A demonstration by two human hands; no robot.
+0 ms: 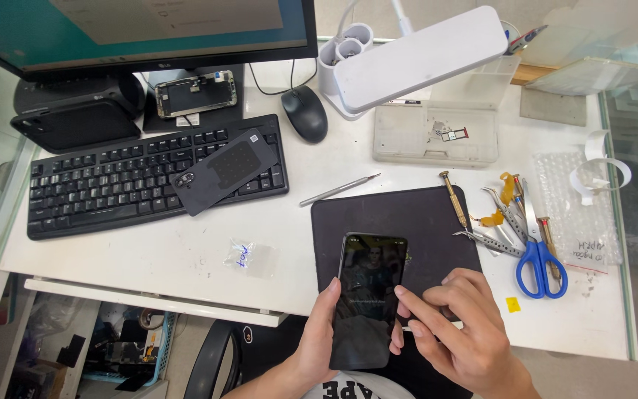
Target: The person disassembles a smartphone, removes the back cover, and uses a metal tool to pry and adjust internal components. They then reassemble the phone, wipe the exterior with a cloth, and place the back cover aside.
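Observation:
A black smartphone (367, 295) with a dim screen is held upright over the near edge of a dark work mat (422, 214). My left hand (319, 336) grips its left side and bottom. My right hand (459, 329) is beside the phone's right edge, its forefinger tip touching the edge at about mid-height. The phone's lower end is partly covered by my left palm.
A black keyboard (112, 185) with a dark phone back cover (223, 170) on it lies at left, below a monitor (142, 29). A mouse (305, 112), a white lamp (422, 55), a clear parts tray (437, 133), blue scissors (540, 258), tweezers, screwdrivers and a small bag (249, 257) lie around.

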